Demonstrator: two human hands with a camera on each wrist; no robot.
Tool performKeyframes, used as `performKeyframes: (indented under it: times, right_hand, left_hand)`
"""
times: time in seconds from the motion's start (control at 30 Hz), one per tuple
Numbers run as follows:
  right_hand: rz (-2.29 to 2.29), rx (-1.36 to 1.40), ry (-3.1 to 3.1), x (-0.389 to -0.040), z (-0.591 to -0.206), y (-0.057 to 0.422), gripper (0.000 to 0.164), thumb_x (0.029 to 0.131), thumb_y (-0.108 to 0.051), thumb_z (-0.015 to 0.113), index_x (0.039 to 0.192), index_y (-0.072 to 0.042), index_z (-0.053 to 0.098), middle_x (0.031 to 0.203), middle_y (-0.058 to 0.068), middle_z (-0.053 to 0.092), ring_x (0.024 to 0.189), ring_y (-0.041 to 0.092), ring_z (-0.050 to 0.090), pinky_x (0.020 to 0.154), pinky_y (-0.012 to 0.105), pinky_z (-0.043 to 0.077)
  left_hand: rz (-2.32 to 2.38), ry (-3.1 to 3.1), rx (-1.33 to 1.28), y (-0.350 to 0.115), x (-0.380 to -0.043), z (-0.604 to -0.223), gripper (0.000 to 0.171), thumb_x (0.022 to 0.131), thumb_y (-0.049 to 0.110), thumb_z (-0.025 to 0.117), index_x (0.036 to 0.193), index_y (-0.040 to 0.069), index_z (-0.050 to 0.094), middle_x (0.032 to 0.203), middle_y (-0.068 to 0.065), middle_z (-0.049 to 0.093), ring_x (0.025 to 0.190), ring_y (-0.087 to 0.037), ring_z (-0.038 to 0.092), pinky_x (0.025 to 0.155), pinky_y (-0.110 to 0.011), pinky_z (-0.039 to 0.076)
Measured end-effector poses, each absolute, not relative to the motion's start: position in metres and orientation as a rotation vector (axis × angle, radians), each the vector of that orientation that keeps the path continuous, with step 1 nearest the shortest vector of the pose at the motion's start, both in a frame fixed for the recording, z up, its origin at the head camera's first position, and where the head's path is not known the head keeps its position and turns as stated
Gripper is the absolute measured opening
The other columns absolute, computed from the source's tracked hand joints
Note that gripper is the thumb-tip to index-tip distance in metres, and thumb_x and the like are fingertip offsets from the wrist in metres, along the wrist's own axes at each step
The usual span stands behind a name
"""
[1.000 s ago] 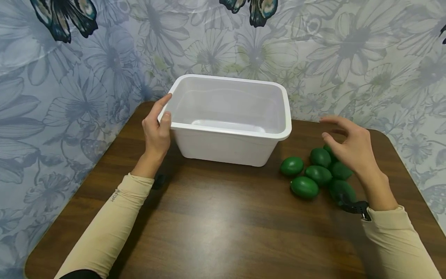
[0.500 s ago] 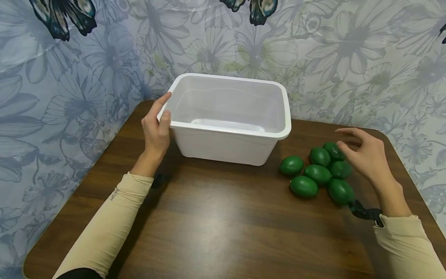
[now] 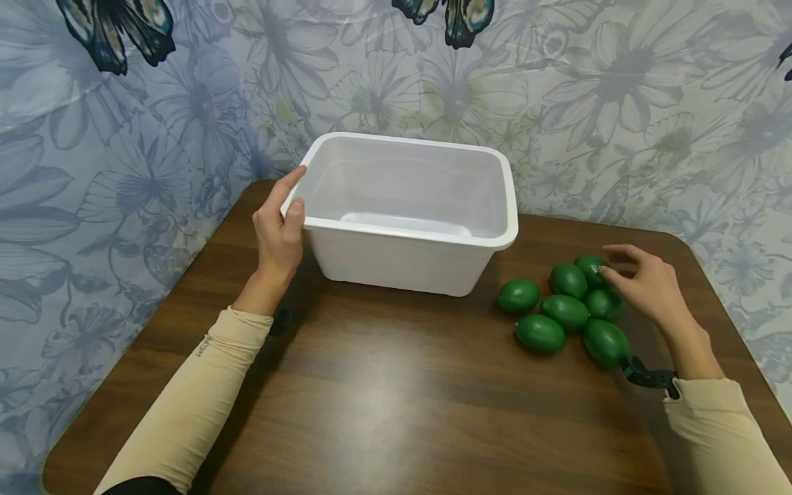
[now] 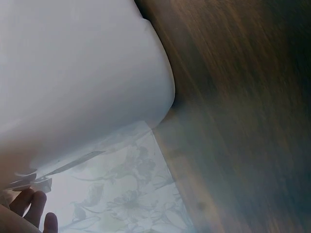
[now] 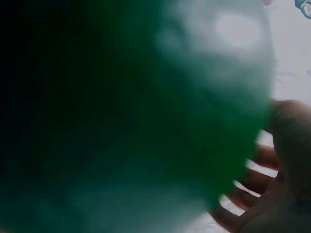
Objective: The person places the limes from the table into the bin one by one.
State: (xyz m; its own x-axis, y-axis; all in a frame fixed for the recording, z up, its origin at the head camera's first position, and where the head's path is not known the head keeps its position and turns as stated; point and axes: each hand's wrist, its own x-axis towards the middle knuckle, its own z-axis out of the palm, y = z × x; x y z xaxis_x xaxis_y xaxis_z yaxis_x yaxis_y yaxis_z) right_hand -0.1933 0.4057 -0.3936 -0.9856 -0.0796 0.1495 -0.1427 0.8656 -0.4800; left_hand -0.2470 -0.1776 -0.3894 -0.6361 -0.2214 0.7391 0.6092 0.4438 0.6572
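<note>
My left hand point(image 3: 278, 230) grips the left end of a white plastic tub point(image 3: 396, 265), thumb at the near rim corner and fingers along the outside. In the left wrist view the tub's wall point(image 4: 92, 68) fills the upper left, with a few fingertips point(image 4: 36, 206) below. My right hand point(image 3: 650, 285) is at the farthest green lime point(image 3: 590, 268), its thumb touching the right end and its index finger bent above it. In the right wrist view a blurred green lime point(image 5: 194, 126) fills most of the picture, the hand point(image 5: 286, 160) partly behind it; its contact there is hidden.
Several more glossy limes point(image 3: 564, 311) lie close together on the brown wooden table point(image 3: 371, 392), right of the tub. A patterned wall point(image 3: 619, 124) stands behind the table. A black strap point(image 3: 646, 375) sits at my right wrist, close to the nearest lime point(image 3: 606, 342).
My right hand has moved right and down from above the limes to the farthest one, its thumb now touching it. My left hand and the tub have stayed put.
</note>
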Motion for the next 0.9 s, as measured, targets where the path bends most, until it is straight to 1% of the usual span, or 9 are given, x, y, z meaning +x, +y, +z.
performKeyframes:
  times: [0.03,0.07,0.17,0.3,0.47,0.6,0.67,0.77,0.9]
  right_hand:
    - [0.770,0.169,-2.930,-0.194,-0.396,0.407,0.054,0.105,-0.030,0.062,0.150,-0.002,0.054,0.144,0.034,0.057,0.120,0.056,0.063,0.082,0.058,0.057]
    - [0.784,0.167,-2.947,-0.194,-0.398,0.409,0.055,0.105,-0.031,0.061,0.150,-0.001,0.053,0.146,0.035,0.055,0.121,0.057,0.062,0.084,0.063,0.055]
    - [0.804,0.153,-3.008,-0.195,-0.402,0.412,0.060,0.106,-0.038,0.059,0.152,0.000,0.051,0.149,0.038,0.050,0.123,0.058,0.060,0.089,0.069,0.051]
    - [0.825,0.140,-3.075,-0.196,-0.403,0.411,0.068,0.105,-0.045,0.058,0.155,0.000,0.047,0.151,0.043,0.044,0.125,0.060,0.057,0.093,0.071,0.049]
    - [0.818,0.139,-3.047,-0.194,-0.405,0.409,0.068,0.103,-0.042,0.063,0.153,0.001,0.048,0.143,0.043,0.052,0.124,0.061,0.058,0.091,0.069,0.051]
    - [0.783,0.111,-2.960,-0.191,-0.406,0.410,0.063,0.100,-0.036,0.069,0.147,0.002,0.054,0.135,0.042,0.059,0.115,0.060,0.063,0.084,0.065,0.056]
    - [0.769,0.088,-2.925,-0.189,-0.405,0.411,0.061,0.099,-0.035,0.071,0.146,0.002,0.056,0.134,0.042,0.059,0.111,0.060,0.065,0.078,0.060,0.058]
    - [0.762,0.068,-2.893,-0.187,-0.399,0.409,0.062,0.098,-0.035,0.072,0.145,0.002,0.057,0.133,0.042,0.060,0.110,0.059,0.065,0.074,0.059,0.059]
    - [0.755,0.052,-2.859,-0.183,-0.389,0.405,0.064,0.096,-0.038,0.074,0.146,-0.001,0.058,0.133,0.040,0.061,0.109,0.059,0.066,0.065,0.036,0.060]
  left_hand:
    - [-1.287,-1.882,-0.333,-0.178,-0.247,-0.389,0.060,0.090,0.040,0.049,0.138,0.013,0.071,0.133,-0.007,0.074,0.113,-0.032,0.071,0.094,-0.022,0.050]
    - [-1.284,-1.883,-0.341,-0.177,-0.247,-0.389,0.060,0.090,0.040,0.049,0.138,0.013,0.071,0.134,-0.007,0.073,0.113,-0.032,0.071,0.094,-0.022,0.050]
    - [-1.278,-1.879,-0.358,-0.177,-0.247,-0.388,0.060,0.090,0.041,0.049,0.139,0.013,0.071,0.134,-0.007,0.073,0.115,-0.031,0.071,0.094,-0.022,0.050]
    - [-1.273,-1.877,-0.368,-0.178,-0.246,-0.388,0.061,0.091,0.041,0.049,0.139,0.012,0.070,0.134,-0.007,0.073,0.114,-0.032,0.071,0.094,-0.021,0.050]
    - [-1.279,-1.884,-0.363,-0.178,-0.245,-0.388,0.060,0.091,0.041,0.049,0.140,0.013,0.070,0.136,-0.005,0.073,0.117,-0.030,0.070,0.096,-0.022,0.050]
    - [-1.282,-1.892,-0.345,-0.176,-0.244,-0.388,0.059,0.091,0.040,0.050,0.139,0.015,0.071,0.137,-0.001,0.072,0.122,-0.026,0.069,0.099,-0.022,0.049]
    - [-1.282,-1.886,-0.347,-0.176,-0.244,-0.388,0.059,0.091,0.041,0.050,0.139,0.015,0.071,0.137,0.000,0.072,0.122,-0.026,0.069,0.098,-0.022,0.049]
    - [-1.273,-1.879,-0.365,-0.178,-0.245,-0.389,0.059,0.091,0.041,0.050,0.139,0.014,0.070,0.137,-0.003,0.072,0.120,-0.028,0.070,0.097,-0.021,0.048]
    - [-1.282,-1.882,-0.351,-0.181,-0.244,-0.389,0.058,0.091,0.039,0.049,0.139,0.015,0.071,0.136,-0.003,0.073,0.117,-0.031,0.071,0.095,-0.020,0.049]
